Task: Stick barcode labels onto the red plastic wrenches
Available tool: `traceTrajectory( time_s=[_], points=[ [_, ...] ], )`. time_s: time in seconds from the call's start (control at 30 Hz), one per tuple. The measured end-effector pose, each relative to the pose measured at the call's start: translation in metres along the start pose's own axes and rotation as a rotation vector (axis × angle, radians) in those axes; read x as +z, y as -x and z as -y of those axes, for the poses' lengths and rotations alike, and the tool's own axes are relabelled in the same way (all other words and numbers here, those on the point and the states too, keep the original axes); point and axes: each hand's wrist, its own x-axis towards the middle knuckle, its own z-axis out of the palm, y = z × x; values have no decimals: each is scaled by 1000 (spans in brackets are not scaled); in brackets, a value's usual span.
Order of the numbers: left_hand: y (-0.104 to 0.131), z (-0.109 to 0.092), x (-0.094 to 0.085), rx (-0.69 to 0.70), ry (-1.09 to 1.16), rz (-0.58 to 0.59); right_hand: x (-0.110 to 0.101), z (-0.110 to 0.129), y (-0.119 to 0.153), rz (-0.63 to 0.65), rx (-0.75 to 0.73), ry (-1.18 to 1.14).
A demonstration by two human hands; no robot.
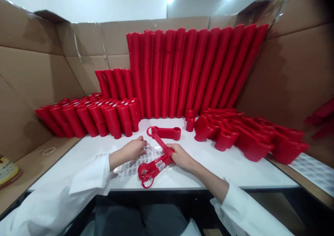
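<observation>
My right hand (pixel 180 156) is closed around red plastic pieces with ring ends (pixel 159 140), gripped where they cross. One slants up and away to the left. Another, bearing white barcode labels (pixel 160 164), points down to the left, with a ring at its lower end. My left hand (pixel 133 149) is over the left part of a sheet of small printed labels (pixel 130 168), its fingers curled towards the thumb. Anything between those fingertips is too small to make out. Just beyond both hands, a similar red piece (pixel 168 133) lies on the white table (pixel 191 177).
Tall stacks of red pieces (pixel 180 72) stand along the cardboard wall (pixel 91 41). Shorter labelled stacks (pixel 112 119) occupy the left, with loose red stacks (pixel 250 138) at right. Another label sheet (pixel 314 171) is far right; a yellow-labelled container (pixel 7 171) is far left.
</observation>
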Motion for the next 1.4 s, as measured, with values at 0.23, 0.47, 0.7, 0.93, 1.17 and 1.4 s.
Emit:
traceTrajectory(
  time_s=[0.23,0.47,0.7,0.93,1.17,1.4],
  points=[
    [-24,4,5,4,54,-74,0,-3,-4,0,12,46],
    [-19,-6,13,-91,122,-202,0,-5,-4,-19,-9,58],
    [-16,-3,12,-26,217,-262,0,-3,-4,-43,7,77],
    [-5,-31,-15,72,890,-281,1,2,-5,-130,-101,186],
    [-9,-44,-21,27,861,-270,3,6,-2,-107,-253,258],
    [-10,-41,-21,15,794,-295,4,13,3,-95,-236,304]
  ],
)
